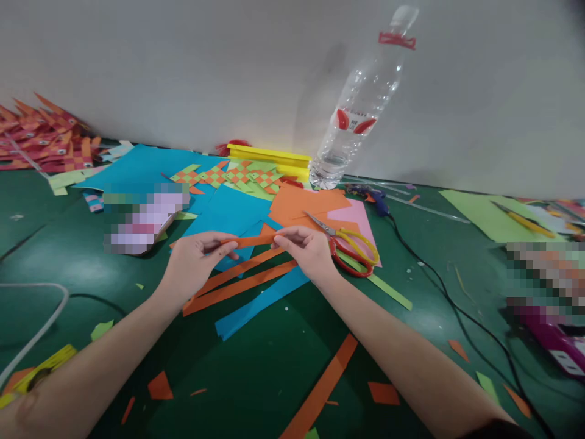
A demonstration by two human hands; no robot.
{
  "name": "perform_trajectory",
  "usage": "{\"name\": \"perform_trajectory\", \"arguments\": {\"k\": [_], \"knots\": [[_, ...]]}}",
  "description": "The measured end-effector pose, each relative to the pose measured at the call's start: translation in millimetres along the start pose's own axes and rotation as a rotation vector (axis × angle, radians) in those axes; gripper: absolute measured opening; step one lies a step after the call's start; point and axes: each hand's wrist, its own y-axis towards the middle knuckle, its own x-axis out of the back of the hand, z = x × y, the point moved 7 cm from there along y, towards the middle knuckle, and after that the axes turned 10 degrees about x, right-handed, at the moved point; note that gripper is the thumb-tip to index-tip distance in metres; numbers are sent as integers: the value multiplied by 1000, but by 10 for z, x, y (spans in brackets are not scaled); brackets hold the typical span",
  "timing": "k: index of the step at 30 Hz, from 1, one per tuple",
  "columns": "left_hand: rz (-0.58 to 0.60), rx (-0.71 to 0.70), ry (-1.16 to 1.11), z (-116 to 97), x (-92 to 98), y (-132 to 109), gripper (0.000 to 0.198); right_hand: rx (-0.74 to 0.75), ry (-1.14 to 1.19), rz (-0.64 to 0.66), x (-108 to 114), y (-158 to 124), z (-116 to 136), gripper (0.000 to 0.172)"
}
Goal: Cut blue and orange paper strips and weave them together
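We hold a short orange paper strip point(256, 241) stretched nearly level between our two hands, above the middle of the surface point(274, 372). Our left hand point(200, 255) pinches its left end between thumb and fingers, and our right hand point(305, 249) pinches the other end in the same way.

Just below our hands, two longer orange strips point(247, 281) lie slantwise, with a blue strip point(260, 305) beside them. Another orange strip point(322, 390) lies nearer to us, among small paper scraps point(160, 386).

Beside our right hand we see scissors point(339, 234) with one yellow and one red handle, their blades apart and resting over orange paper point(297, 204). A pink sheet point(367, 225) shows under the handles, and a light green strip point(390, 291) runs out to the right.

Behind our hands lie blue sheets point(223, 213), and past them we see a row of woven green-and-orange paper fish point(242, 175). A clear bottle point(356, 100) with a red-and-white label stands near the wall point(183, 73). To its right we see a blue glue gun point(378, 202), its black cord point(425, 265) trailing toward us.
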Motion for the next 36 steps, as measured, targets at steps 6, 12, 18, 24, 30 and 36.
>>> {"name": "perform_trajectory", "arguments": {"k": [6,12,18,24,30,36], "knots": [[18,31,-22,6,-16,2,27,-24,-19,-11,38,18,-36,18],[9,60,-47,1,12,-1,28,-29,-41,-3,42,20,-33,20],[-2,69,-58,-24,24,0,26,-46,-2,7,25,13,-43,20],[-25,38,-17,-34,53,16,24,-114,-37,70,25,48,-40,20],[10,21,19,-64,16,28,27,-101,-136,195,51,107,68,17],[34,-34,14,-25,-23,26,36,-34,-232,118,176,155,96,17]]}}
